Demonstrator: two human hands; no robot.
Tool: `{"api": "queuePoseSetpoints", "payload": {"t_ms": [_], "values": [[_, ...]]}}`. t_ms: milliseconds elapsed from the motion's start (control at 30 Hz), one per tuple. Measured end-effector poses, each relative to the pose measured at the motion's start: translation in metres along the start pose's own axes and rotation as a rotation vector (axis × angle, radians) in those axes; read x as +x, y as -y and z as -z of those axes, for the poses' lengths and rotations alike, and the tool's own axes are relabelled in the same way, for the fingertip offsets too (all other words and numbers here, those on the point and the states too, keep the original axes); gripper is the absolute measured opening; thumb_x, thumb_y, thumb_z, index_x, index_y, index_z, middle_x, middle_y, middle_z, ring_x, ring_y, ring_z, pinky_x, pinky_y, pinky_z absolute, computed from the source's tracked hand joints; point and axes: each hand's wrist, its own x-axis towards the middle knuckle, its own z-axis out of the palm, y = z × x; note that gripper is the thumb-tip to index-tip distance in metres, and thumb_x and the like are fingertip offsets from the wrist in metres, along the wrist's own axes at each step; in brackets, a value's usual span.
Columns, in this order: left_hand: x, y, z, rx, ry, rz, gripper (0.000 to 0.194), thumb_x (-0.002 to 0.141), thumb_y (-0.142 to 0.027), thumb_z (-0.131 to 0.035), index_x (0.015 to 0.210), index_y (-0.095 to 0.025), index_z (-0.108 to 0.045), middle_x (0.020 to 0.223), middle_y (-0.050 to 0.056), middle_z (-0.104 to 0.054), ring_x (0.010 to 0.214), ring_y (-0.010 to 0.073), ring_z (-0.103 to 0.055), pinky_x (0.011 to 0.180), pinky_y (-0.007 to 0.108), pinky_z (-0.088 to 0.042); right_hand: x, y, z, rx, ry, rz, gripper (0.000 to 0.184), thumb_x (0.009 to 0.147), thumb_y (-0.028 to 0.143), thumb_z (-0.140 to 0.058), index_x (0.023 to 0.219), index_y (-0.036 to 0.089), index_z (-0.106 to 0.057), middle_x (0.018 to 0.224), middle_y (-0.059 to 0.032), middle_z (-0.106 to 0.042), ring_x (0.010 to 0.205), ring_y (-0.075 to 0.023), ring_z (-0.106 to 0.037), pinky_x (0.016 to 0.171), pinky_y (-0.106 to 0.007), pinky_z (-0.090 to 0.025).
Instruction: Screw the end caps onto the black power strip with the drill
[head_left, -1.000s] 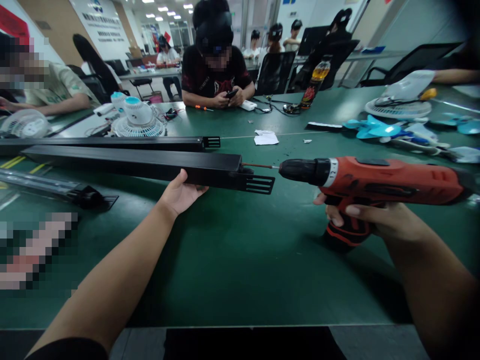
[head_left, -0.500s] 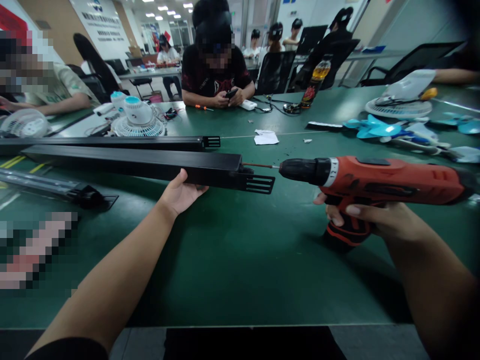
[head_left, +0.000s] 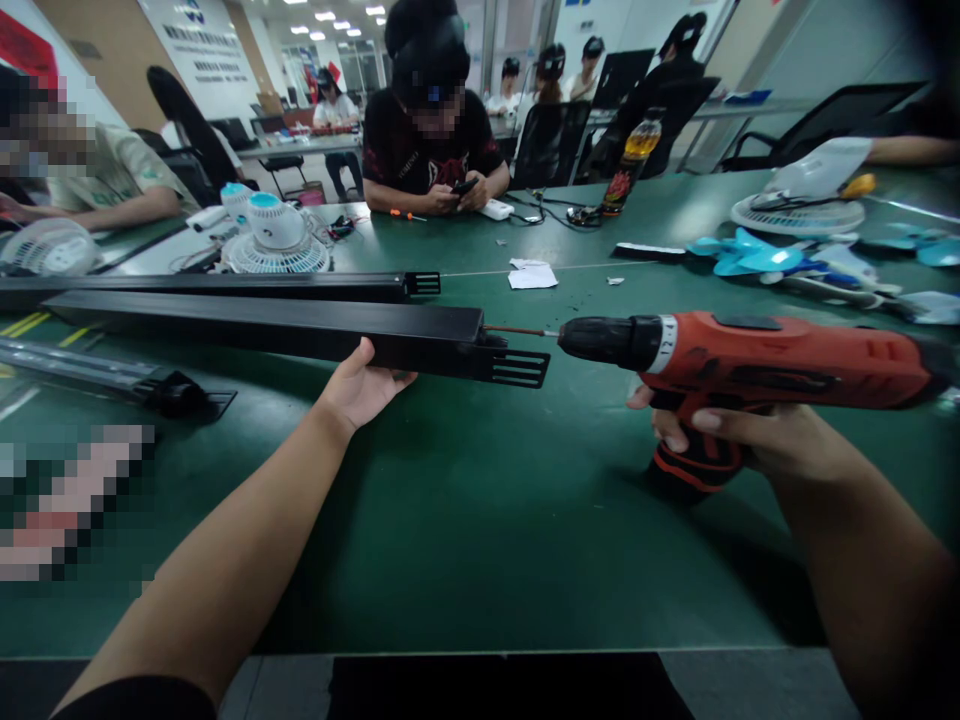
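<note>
My left hand [head_left: 361, 385] grips the near side of a long black metal bar [head_left: 270, 330] close to its right end, where a slotted bracket [head_left: 519, 368] sticks out. The bar lies across the green table [head_left: 480, 520]. My right hand [head_left: 739, 435] is wrapped round the handle of a red and black cordless drill [head_left: 750, 365], held level. The drill's thin bit [head_left: 519, 331] points left and touches the end of the bar.
A second black bar [head_left: 225, 287] lies behind the first, and a clear strip with a black foot [head_left: 112, 378] lies at left. White fan parts [head_left: 277, 240], blue fan blades [head_left: 757, 258], paper scraps [head_left: 531, 276] and a bottle [head_left: 630, 165] lie farther back. Other people sit across the table.
</note>
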Motion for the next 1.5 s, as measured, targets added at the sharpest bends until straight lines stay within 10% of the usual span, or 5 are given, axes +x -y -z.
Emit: {"api": "queuePoseSetpoints", "payload": {"t_ms": [1500], "values": [[0.001, 0.002, 0.005, -0.020, 0.037, 0.006, 0.053, 0.094, -0.058, -0.111, 0.133, -0.027, -0.091, 0.130, 0.010, -0.096, 0.121, 0.0326, -0.091, 0.105, 0.046, -0.074, -0.005, -0.013, 0.011, 0.020, 0.020, 0.013, 0.043, 0.106, 0.062, -0.104, 0.130, 0.027, -0.103, 0.079, -0.0080, -0.086, 0.060, -0.0211, -0.074, 0.050, -0.029, -0.060]]}}
